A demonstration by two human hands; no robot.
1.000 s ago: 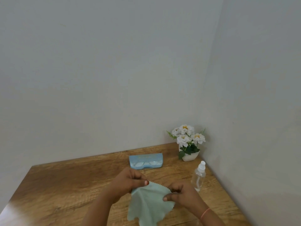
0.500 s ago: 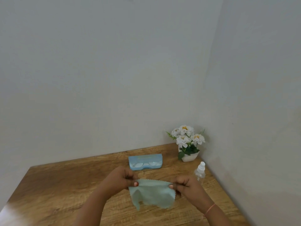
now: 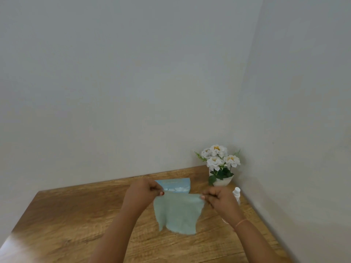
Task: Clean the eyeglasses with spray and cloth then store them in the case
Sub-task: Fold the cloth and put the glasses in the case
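Partly, the spray bottle (image 3: 237, 194) was hidden behind the right hand (image 3: 220, 201), so that only its white cap and a strip of clear body were seen near the right-hand wall. The left end of the light blue case (image 3: 175, 185) was covered by the left hand (image 3: 143, 194), and its lower edge by the cloth (image 3: 176, 213). Both forearms were cut off by the bottom edge of the view. Pale rounded shapes were made out at the front of the case, but whether these were the eyeglasses, and whether the case lay open or closed, could not be told. White flowers were held in a small white pot (image 3: 222, 182) set in the far right corner of the wooden table (image 3: 66, 215). The pale green cloth was held up above the table, in front of the case, its top edge stretched level from left to right between the hands and the rest hanging down. Each upper corner was pinched between a thumb and curled fingers, one corner by each hand.
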